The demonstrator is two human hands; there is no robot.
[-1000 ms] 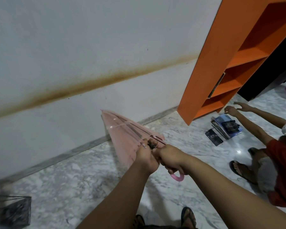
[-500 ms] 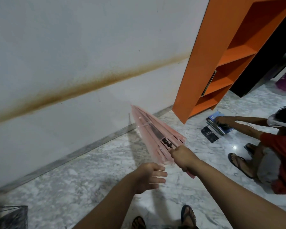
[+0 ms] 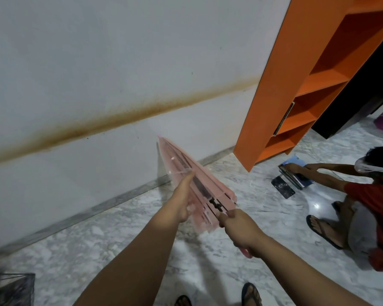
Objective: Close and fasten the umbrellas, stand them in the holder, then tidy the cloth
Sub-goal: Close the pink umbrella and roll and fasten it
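A folded pink umbrella (image 3: pixel 192 186) is held out over a marbled floor (image 3: pixel 142 228), its tip angled up toward a white wall (image 3: pixel 97 62) crossed by a brown stain (image 3: pixel 111 120). The right hand (image 3: pixel 239 230) is clenched around the shaft just above the pink handle, whose curved end shows below the fist. The left hand (image 3: pixel 179 202) lies along the near side of the gathered canopy with fingers extended against the folds; how firmly it holds cannot be told.

A wire holder (image 3: pixel 9 290) stands on the floor at the lower left corner, well apart from the umbrella. To the right, an orange shelf unit (image 3: pixel 296 96) stands against the wall, near the umbrella's tip. Beyond it a second person (image 3: pixel 376 208) in a red shirt crouches on the floor, both arms reaching to a stack of books (image 3: pixel 296 175) beside a dark flat object (image 3: pixel 282 189). A sandalled foot (image 3: pixel 251 294) of the wearer shows at the bottom edge, beneath the arms. Nothing lies on the floor between the umbrella and the holder.
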